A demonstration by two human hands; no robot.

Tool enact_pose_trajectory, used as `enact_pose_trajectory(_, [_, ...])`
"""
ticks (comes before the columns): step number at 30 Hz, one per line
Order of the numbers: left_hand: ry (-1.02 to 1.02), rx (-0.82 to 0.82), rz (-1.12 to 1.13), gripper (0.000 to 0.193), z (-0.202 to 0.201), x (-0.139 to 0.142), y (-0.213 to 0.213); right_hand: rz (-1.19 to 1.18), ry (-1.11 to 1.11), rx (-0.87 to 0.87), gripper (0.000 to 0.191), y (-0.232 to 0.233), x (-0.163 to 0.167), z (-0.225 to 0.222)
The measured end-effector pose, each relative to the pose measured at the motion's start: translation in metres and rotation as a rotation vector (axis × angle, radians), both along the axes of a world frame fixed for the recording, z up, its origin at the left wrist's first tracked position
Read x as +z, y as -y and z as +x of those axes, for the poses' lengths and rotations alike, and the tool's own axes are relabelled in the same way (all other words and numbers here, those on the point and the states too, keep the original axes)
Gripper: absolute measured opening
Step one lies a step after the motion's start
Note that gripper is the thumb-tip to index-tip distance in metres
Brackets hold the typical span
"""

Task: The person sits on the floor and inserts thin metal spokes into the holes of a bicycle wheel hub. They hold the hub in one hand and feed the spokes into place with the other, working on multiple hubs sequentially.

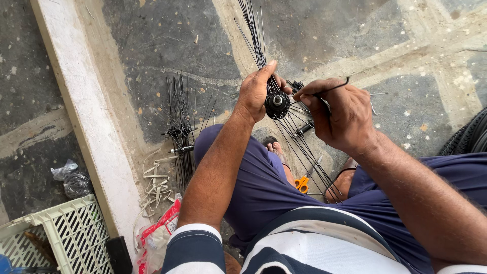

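Stone floor [167, 45]: dark slabs with pale mortar seams, speckled with grit; bare above and to the right of the hands, with a tyre [469, 136] cutting in at the right edge.

Pale kerb [81, 96]: runs diagonally down the left side, bounding the working area there.

Slatted crate [66, 236]: cream plastic, lower left corner, beyond the kerb.

Person's lap: dark blue trousers, striped shirt at the bottom edge, sandalled feet on the floor below the hub.

Loose spoke bundle [180, 127]: black spokes lying on the floor just left of the knee, between kerb and leg, with pale strip offcuts [154, 185] and a red-and-white packet [160, 231] near them.

Left hand [256, 94]: wrapped around the wheel hub [277, 103] from its left side, fingers curled behind it, thumb stretched up along the spokes [299, 147]; firm hold, closed on the hub. The hub is held in the air above the knees, axle end facing the camera, spokes fanning up past the thumb and down across the lap.

Right hand [337, 114]: just right of the hub, thumb and forefinger pinched tight on a single black spoke [335, 87], whose bent end sticks out to the right; the other fingers are folded in.

Orange-handled tool [302, 183]: on the floor between the legs, partly hidden by the spokes.

Crumpled plastic bag [71, 175]: far left, beyond the kerb.
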State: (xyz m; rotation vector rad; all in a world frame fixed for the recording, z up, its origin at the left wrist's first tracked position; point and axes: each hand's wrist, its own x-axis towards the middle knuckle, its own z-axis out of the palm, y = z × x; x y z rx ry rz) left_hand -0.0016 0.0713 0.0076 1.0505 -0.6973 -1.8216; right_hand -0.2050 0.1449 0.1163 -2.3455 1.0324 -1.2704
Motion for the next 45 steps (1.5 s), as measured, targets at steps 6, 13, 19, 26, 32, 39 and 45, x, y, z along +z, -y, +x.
enact_pose_trajectory(6, [-0.006,0.01,0.007,0.045,0.0,-0.007,0.005,0.033,0.042,0.01,0.007,0.001,-0.006,-0.003])
enact_pose_trajectory(13, [-0.001,0.033,0.039,0.044,-0.004,0.0,0.008,0.196,-0.272,-0.068,0.017,0.014,-0.003,0.0])
enact_pose_trajectory(19, [0.052,0.091,0.011,0.04,0.008,0.004,0.009,0.248,-0.059,-0.151,0.017,0.065,-0.059,-0.098])
enact_pose_trajectory(26, [0.21,0.224,-0.071,0.046,0.015,0.012,0.024,0.348,-0.37,-0.691,0.032,0.113,-0.218,-0.162])
enact_pose_trajectory(32, [0.165,0.288,-0.108,0.044,0.006,0.012,0.047,0.423,-0.846,-0.487,0.065,0.1,-0.237,-0.088])
enact_pose_trajectory(39, [0.178,0.362,0.01,0.041,0.0,0.006,0.067,0.469,-0.644,-0.473,0.061,0.121,-0.227,-0.042])
enact_pose_trajectory(45, [0.192,0.354,0.023,0.041,0.0,0.004,0.065,0.94,-0.659,-0.462,0.013,0.122,-0.233,-0.042])
